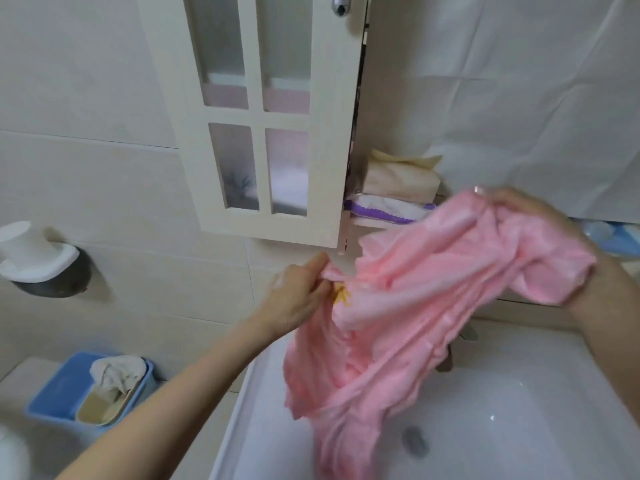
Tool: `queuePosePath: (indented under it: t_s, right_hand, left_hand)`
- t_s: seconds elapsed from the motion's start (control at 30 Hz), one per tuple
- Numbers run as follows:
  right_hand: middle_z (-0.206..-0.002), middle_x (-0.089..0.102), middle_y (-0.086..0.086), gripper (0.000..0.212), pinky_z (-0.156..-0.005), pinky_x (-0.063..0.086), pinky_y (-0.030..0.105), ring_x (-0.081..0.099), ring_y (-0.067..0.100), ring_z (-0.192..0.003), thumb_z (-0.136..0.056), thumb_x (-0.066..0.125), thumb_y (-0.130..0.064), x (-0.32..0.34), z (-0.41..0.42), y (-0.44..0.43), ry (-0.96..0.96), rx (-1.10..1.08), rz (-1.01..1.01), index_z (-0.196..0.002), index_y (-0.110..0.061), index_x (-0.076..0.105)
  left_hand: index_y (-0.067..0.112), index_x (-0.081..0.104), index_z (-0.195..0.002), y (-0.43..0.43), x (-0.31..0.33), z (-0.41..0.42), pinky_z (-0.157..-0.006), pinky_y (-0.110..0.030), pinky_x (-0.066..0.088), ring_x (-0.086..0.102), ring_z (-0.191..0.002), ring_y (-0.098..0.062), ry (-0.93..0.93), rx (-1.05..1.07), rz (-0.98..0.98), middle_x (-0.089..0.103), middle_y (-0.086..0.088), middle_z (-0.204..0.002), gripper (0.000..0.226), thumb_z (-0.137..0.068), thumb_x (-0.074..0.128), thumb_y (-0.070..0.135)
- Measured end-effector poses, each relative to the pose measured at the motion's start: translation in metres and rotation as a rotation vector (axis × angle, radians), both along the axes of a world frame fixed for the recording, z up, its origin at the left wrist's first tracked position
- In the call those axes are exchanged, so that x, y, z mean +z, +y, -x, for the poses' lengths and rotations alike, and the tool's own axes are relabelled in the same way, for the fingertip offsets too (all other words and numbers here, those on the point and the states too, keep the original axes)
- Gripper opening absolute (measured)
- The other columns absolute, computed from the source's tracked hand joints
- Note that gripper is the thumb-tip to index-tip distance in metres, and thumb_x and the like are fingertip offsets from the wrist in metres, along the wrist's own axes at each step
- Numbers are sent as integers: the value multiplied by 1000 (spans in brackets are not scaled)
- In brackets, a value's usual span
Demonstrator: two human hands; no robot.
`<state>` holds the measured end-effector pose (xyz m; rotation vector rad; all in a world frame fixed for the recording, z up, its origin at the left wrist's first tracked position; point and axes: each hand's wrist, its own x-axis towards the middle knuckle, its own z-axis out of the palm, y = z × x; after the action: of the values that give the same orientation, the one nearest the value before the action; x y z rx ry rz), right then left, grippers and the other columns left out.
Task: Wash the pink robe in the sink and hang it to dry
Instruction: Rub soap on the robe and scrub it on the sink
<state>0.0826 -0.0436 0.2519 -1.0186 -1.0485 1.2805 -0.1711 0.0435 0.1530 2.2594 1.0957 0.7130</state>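
You hold the soft pink fabric robe [415,306] in the air over the white ceramic sink [519,410]. Its lower folds hang down into the basin, towards the round grey drain [414,441]. Your left hand [298,296], above the sink's left rim, pinches an edge of the cloth beside a small yellow mark. Your right hand [540,216], above the sink's back edge, has its fingers curled round a thick bunch of the robe. The garment is stretched slack between your two hands.

No standing water shows in the basin, and the blur makes it impossible to tell whether the cloth is wet. The metal tap [467,332] at the back of the sink is mostly hidden behind the robe. This looks like the loading step, with the robe brought to the sink before the wash proper.

The next move calls for lowering the whole bundle into the basin so nothing trails over the left rim. You then need one hand free for the tap. Watch that the cloth does not cover the drain before you mean it to.
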Motion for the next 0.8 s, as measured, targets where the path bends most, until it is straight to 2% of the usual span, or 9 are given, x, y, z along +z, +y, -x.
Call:
queuePosePath:
  t_s: [0.1, 0.17, 0.23, 0.37, 0.47, 0.57, 0.63, 0.7, 0.8]
  right_hand:
    - [-81, 74, 3, 54, -67, 55, 21, 70, 12, -75, -90, 41, 12, -52, -22, -21, -346, -19, 44, -76, -25, 77]
    - [-85, 73, 8, 28, -69, 54, 23, 70, 13, -77, -91, 54, -2, -81, -31, -28, -504, 144, 242, -82, -18, 76]
    - [-87, 72, 4, 15, -71, 51, 24, 66, 12, -79, -85, 68, -26, -102, -36, -33, -726, 313, 382, -86, -12, 73]
    - [-80, 58, -5, 29, -64, 40, 28, 54, 11, -72, -72, 68, -53, -136, -20, -36, -1247, 486, 474, -83, -26, 63]
    - [-113, 59, -16, 64, -76, 51, 25, 58, -1, -92, -61, 80, -49, -121, 2, -23, -1023, 82, 222, -115, -53, 45]
    - [-136, 49, -11, 86, -99, 44, 26, 48, 1, -123, -67, 83, -28, -94, 17, 0, -628, 41, -58, -135, -46, 33]
    - [-123, 62, 2, 66, -94, 48, 29, 59, 11, -109, -71, 82, -15, -87, 18, 10, -513, 131, -1, -128, -23, 51]
    - [-91, 67, 5, 38, -73, 47, 32, 60, 14, -82, -64, 85, -27, -83, 12, 14, -498, 129, 54, -95, -10, 69]
    - [-72, 64, 6, 38, -57, 42, 23, 57, 13, -65, -55, 87, -33, -72, -2, 13, -447, 100, 103, -75, -6, 70]
  left_hand:
    - [13, 59, -80, 5, -3, -8, -59, -25, 46, 55, -66, -18, -638, -6, 629, 61, -2, -68, 11, -89, 53, 10]
    - [8, 62, -94, 16, -4, -11, -72, -30, 50, 57, -78, -24, -854, -24, 914, 64, -9, -78, 10, -86, 58, 13]
    - [9, 57, -114, 23, -1, -14, -84, -35, 49, 56, -90, -27, -855, -176, 1032, 60, -16, -94, 33, -82, 62, 17]
    - [9, 62, -99, 20, 17, -29, -62, -21, 51, 60, -68, -14, -590, -378, 945, 62, -8, -81, 18, -81, 64, 14]
    - [5, 64, -95, 18, 25, -39, -58, -19, 51, 62, -61, -10, -491, -429, 912, 65, -4, -74, 11, -86, 61, 10]
    - [9, 70, -91, 15, 29, -48, -64, -21, 53, 65, -65, -12, -420, -511, 847, 69, -4, -77, 10, -84, 62, 9]
    - [11, 70, -89, 15, 33, -48, -68, -20, 52, 63, -69, -11, -400, -496, 722, 69, -1, -78, 9, -80, 69, 9]
    - [11, 67, -84, 19, 36, -42, -67, -17, 50, 61, -69, -8, -387, -434, 615, 67, 2, -75, 10, -78, 71, 4]
    - [9, 66, -78, 26, 40, -26, -68, -14, 49, 60, -71, -7, -348, -384, 557, 66, 2, -75, 13, -69, 75, 7]
